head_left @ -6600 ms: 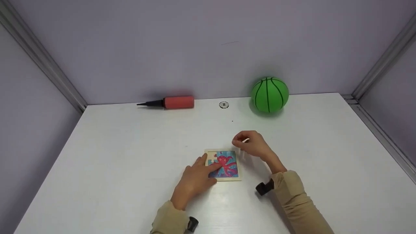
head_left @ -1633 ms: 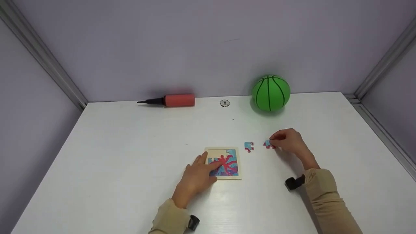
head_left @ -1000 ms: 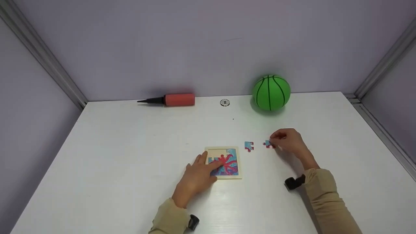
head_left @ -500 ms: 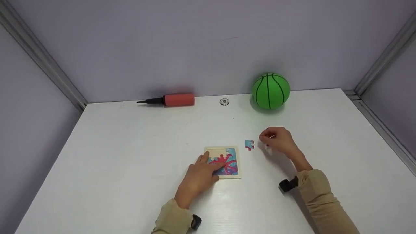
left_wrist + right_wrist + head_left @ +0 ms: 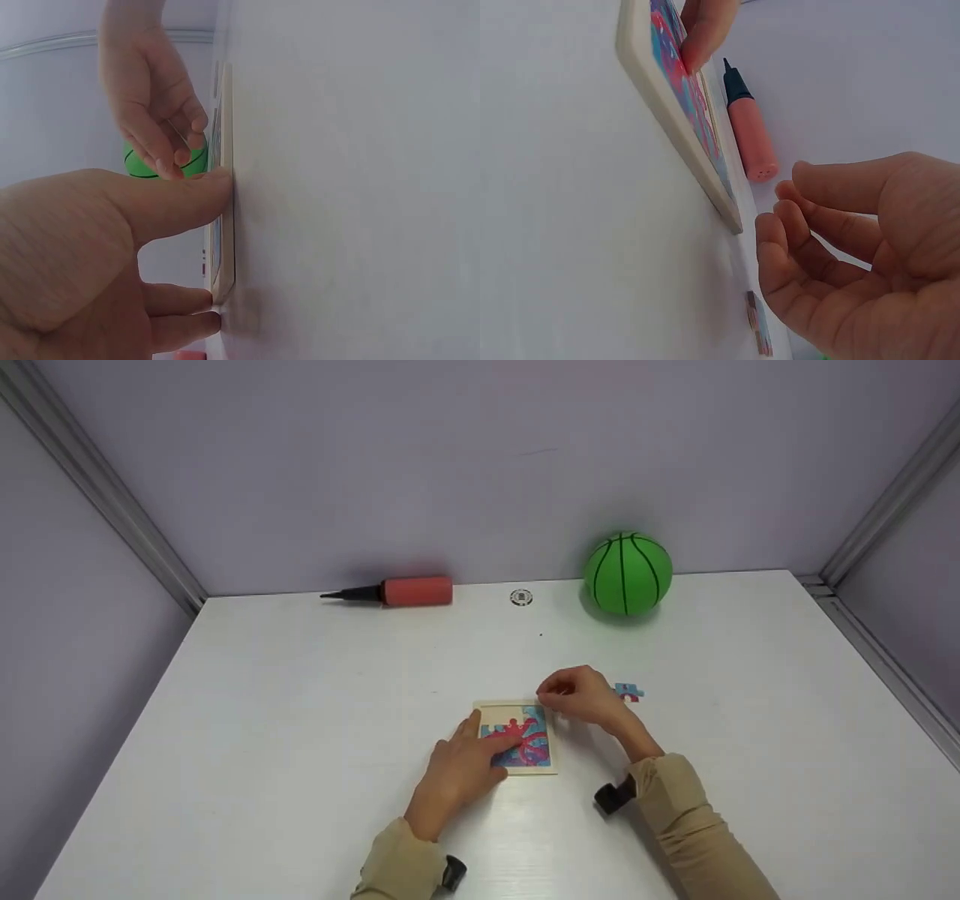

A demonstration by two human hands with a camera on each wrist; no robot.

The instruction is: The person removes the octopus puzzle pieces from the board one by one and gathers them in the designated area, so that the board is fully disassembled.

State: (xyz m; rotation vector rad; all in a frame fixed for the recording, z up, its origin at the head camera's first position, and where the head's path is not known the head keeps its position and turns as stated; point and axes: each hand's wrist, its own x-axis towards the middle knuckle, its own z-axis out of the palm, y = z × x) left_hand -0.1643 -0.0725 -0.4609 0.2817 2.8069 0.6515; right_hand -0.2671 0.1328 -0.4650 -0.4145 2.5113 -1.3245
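A small wooden jigsaw puzzle (image 5: 537, 750) with a red octopus on blue lies flat in its pale frame (image 5: 554, 761); bare wood shows at its upper left. My left hand (image 5: 454, 780) rests on it, the index finger stretched over the picture. The thumb and other fingers touch the frame's edges in the left wrist view. My right hand (image 5: 581, 699) hovers by the frame's upper right corner, fingers loosely bent and nothing visible between them. A loose puzzle piece (image 5: 628, 691) lies right of that hand. The spot of a second piece is hidden under the hand.
At the back right of the white table stands a green ball (image 5: 628, 574) with black lines. A red hand pump (image 5: 417, 591) with a black nozzle lies at the back left. A round printed mark (image 5: 521, 598) is between them. Grey walls enclose the table.
A piece near the frame's top has come out since the oldest frame. My right hand has let go of the right-hand loose piece and moved left to the frame. My left hand stays.
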